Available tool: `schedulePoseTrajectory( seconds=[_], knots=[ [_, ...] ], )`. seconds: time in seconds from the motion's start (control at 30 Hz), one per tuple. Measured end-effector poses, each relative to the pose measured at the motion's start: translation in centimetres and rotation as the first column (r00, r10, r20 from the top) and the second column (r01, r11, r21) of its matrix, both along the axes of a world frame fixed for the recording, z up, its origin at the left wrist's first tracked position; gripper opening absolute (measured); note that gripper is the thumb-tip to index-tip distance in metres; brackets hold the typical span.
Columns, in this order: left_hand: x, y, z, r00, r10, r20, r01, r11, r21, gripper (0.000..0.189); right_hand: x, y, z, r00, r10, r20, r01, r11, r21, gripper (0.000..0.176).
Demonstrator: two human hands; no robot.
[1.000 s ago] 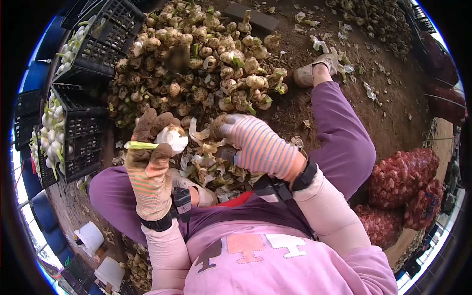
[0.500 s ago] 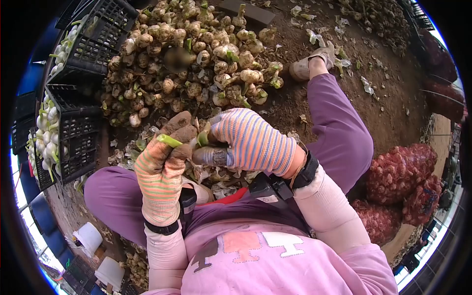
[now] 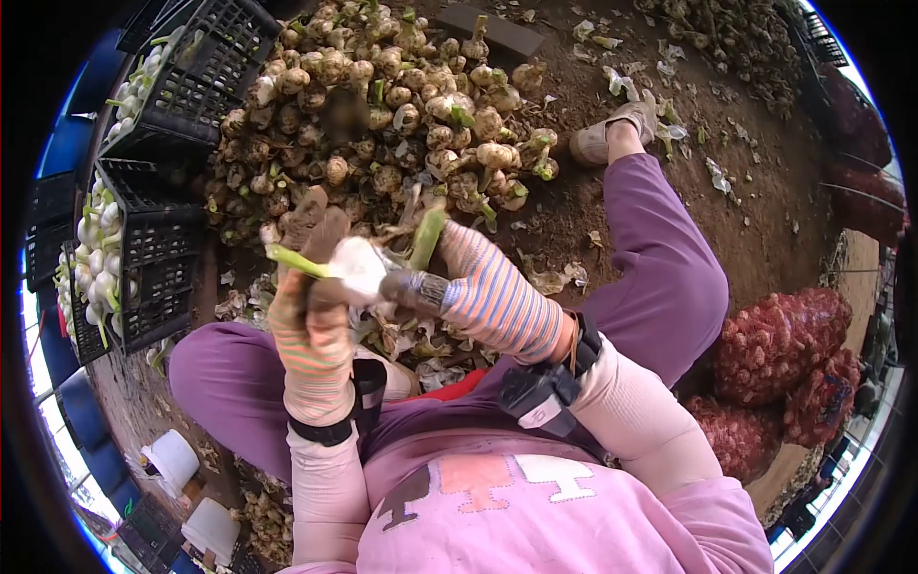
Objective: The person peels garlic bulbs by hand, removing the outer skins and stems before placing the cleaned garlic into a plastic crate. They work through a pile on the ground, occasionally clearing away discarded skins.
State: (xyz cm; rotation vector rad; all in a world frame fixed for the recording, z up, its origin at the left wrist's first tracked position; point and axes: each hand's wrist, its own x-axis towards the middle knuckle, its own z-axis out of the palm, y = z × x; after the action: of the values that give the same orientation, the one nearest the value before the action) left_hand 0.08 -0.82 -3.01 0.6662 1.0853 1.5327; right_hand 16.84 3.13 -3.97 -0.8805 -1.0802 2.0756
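In a dirty striped glove, my left hand [image 3: 316,325] grips a white garlic bulb [image 3: 358,266], its cut green stem [image 3: 298,261] poking out to the left between the fingers. My right hand [image 3: 502,301], in another striped glove, is at the bulb's right side. Its dark, soiled thumb lies against or very near the bulb. A green strip of garlic skin [image 3: 426,239] with dry, ragged bits is pinched between the right thumb and fingers, which are partly hidden. Beyond both hands lies a large pile of unpeeled garlic [image 3: 382,105] with soil on it.
Black crates [image 3: 163,258] of white garlic stand at the left. Red mesh sacks [image 3: 779,340] lie at the right. Peelings [image 3: 421,335] litter the ground below my hands. A board [image 3: 492,31] lies behind the pile, and white buckets [image 3: 172,459] stand at lower left.
My right hand has turned and pulled slightly to the right, with the green strip now apart from the bulb. The white bulb, hidden before, now shows between my hands.
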Motion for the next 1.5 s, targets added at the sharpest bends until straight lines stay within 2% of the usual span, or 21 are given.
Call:
schedulePoseTrajectory(
  seconds=[0.03,0.07,0.17,0.2,0.23,0.27,0.3,0.37,0.43,0.5,0.57,0.6,0.73,0.87,0.97,1.1,1.17,1.3,1.33,1.43,1.5],
  knots=[
    [0.0,0.3,0.0,0.998,0.004,-0.061,-0.008,0.998,-0.055,0.035,-0.1,0.0,0.0,0.991,-0.047,0.122,0.039,0.997,0.07,0.033],
    [0.3,0.4,0.3,0.998,0.004,-0.061,-0.007,0.998,-0.056,0.035,0.5,0.8,0.6,0.882,-0.25,0.399,-0.115,0.708,0.697,0.024],
    [1.6,0.6,1.5,0.992,-0.024,-0.127,0.001,0.983,-0.182,0.04,0.1,1.0,0.0,0.903,-0.339,0.264,-0.045,0.535,0.844,0.019],
    [1.2,0.6,1.5,0.997,-0.03,-0.069,0.016,0.98,-0.199,0.041,-0.3,0.8,-0.8,0.967,-0.237,0.092,0.109,0.715,0.691,0.016],
    [0.8,0.6,1.2,0.997,-0.031,-0.067,0.017,0.979,-0.201,0.041,-0.1,1.0,-0.3,0.967,-0.237,0.094,0.109,0.716,0.69,0.016],
    [0.5,0.7,0.6,0.998,-0.045,-0.05,0.04,0.993,-0.108,0.043,0.1,1.2,0.6,0.971,-0.206,-0.121,0.233,0.925,0.299,0.016],
    [0.2,0.8,0.4,0.997,-0.062,-0.035,0.062,0.998,-0.012,0.045,0.3,1.4,1.1,0.909,-0.262,-0.325,0.221,0.962,-0.159,0.017],
    [0.0,0.7,0.8,0.993,-0.105,0.05,0.103,0.994,0.043,0.043,0.6,1.9,0.1,0.832,-0.354,-0.427,0.232,0.921,-0.312,0.028],
    [-0.5,0.3,0.3,0.985,-0.09,0.146,0.078,0.993,0.089,0.035,1.5,2.4,0.3,0.936,-0.279,-0.215,0.211,0.933,-0.293,0.038],
    [-1.3,0.3,0.2,0.977,-0.157,0.144,0.143,0.984,0.103,0.026,0.5,1.7,-1.0,0.956,-0.23,-0.181,0.224,0.973,-0.054,0.04],
    [-1.0,0.4,0.4,0.995,-0.102,-0.01,0.102,0.983,0.15,0.023,0.1,1.1,1.9,0.994,-0.105,-0.001,0.105,0.993,0.056,0.045],
    [-1.2,0.1,-0.5,0.936,0.007,-0.352,0.017,0.998,0.066,0.027,0.3,1.0,1.5,0.993,-0.057,0.104,0.035,0.978,0.207,0.043],
    [0.4,-0.1,2.1,0.967,-0.067,-0.246,0.081,0.996,0.046,0.034,0.8,1.7,2.2,0.872,-0.02,0.489,-0.223,0.873,0.433,0.053],
    [0.2,-0.1,1.3,0.822,-0.031,-0.568,0.155,0.973,0.171,0.026,0.8,2.0,1.9,0.839,-0.063,0.541,-0.245,0.844,0.478,0.058],
    [-0.7,-0.3,1.0,0.828,-0.089,-0.554,0.198,0.97,0.141,0.031,1.1,2.2,1.7,0.772,-0.147,0.619,-0.423,0.608,0.672,0.033],
    [-0.8,-0.4,1.3,0.925,-0.139,-0.354,0.179,0.98,0.082,0.031,1.2,2.4,1.2,0.887,0.046,0.459,-0.303,0.808,0.506,0.036],
    [-0.9,-0.2,1.3,0.99,-0.048,-0.134,0.063,0.992,0.11,0.029,1.2,2.3,0.6,0.886,-0.235,0.4,-0.11,0.731,0.673,0.021],
    [-1.2,0.1,1.7,0.967,0.03,-0.252,0.002,0.992,0.127,0.018,0.6,2.0,-0.9,0.967,-0.194,0.163,0.08,0.845,0.529,0.016],
    [-1.0,0.1,1.6,0.948,0.028,-0.318,0.021,0.989,0.149,0.02,0.6,2.3,-0.6,0.949,-0.205,0.24,-0.012,0.735,0.678,0.022],
    [-0.1,-0.2,1.8,0.952,0.038,-0.304,0.009,0.989,0.15,0.028,0.8,2.3,2.2,0.876,-0.054,0.479,-0.257,0.788,0.559,0.04],
    [-0.1,-0.1,1.5,0.929,0.018,-0.37,0.051,0.983,0.175,0.027,0.6,2.3,2.0,0.817,-0.134,0.56,-0.302,0.729,0.615,0.054]
  ],
)
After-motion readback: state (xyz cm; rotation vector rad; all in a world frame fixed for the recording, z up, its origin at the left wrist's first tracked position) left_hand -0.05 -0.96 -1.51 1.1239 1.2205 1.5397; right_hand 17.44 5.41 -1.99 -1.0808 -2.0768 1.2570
